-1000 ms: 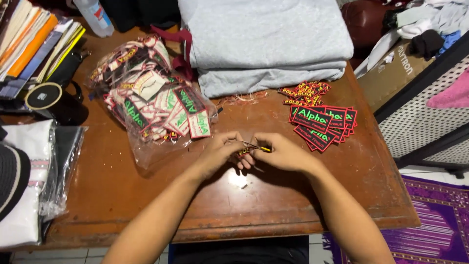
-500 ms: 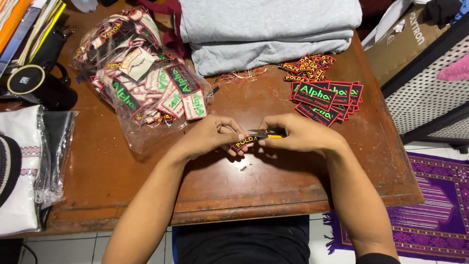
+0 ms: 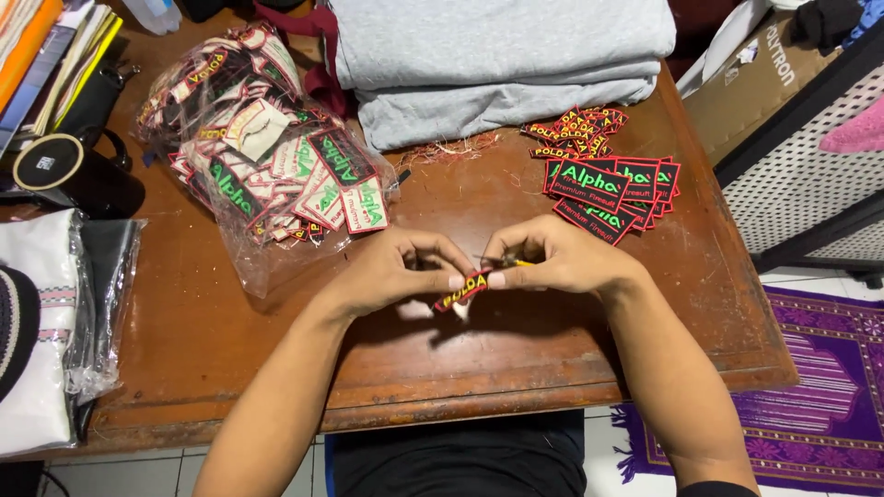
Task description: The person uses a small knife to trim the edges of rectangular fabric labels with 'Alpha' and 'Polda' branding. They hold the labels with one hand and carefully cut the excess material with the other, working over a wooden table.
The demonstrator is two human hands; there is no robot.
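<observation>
a narrow black woven label with red-and-yellow lettering (image 3: 463, 289) lies pinched between both hands above the brown wooden table (image 3: 552, 350), its long axis slanting down toward the left hand (image 3: 391, 271); the right hand (image 3: 562, 258) also grips a small yellow-handled tool (image 3: 512, 262). to the right sits a stack of black-and-green labels (image 3: 608, 189), to the left a clear plastic bag of labels (image 3: 267, 166), with folded grey cloth (image 3: 497, 64) behind.

The narrow label (image 3: 463, 289) is black with yellow lettering and red edging. The stacked patches (image 3: 610, 189) are black, green-lettered, red-bordered. The folded cloth (image 3: 497, 55) is plain grey; the table (image 3: 516, 340) reddish-brown wood; the rug (image 3: 810, 387) purple, patterned.
</observation>
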